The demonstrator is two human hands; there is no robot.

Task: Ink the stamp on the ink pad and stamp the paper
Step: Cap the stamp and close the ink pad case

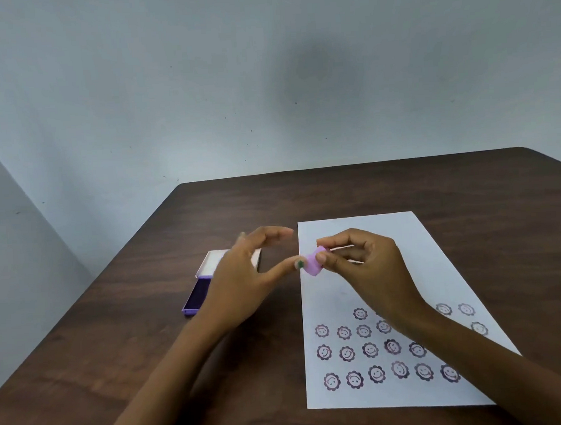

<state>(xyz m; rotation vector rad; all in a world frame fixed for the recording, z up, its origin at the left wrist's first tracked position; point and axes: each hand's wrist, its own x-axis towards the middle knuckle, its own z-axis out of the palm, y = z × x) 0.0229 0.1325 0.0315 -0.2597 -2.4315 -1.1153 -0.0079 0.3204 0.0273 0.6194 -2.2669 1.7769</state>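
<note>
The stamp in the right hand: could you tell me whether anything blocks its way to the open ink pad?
Yes: the left hand hangs between the stamp, pinched in the right hand, and the ink pad, covering part of it.

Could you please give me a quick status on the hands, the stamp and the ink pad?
Right hand pinches purple stamp above paper. Left hand open, beside stamp. Ink pad open, partly behind left hand.

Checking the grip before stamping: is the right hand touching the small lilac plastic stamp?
Touching. The head view shows the right hand's thumb and fingers pinching the small lilac plastic stamp above the paper.
</note>
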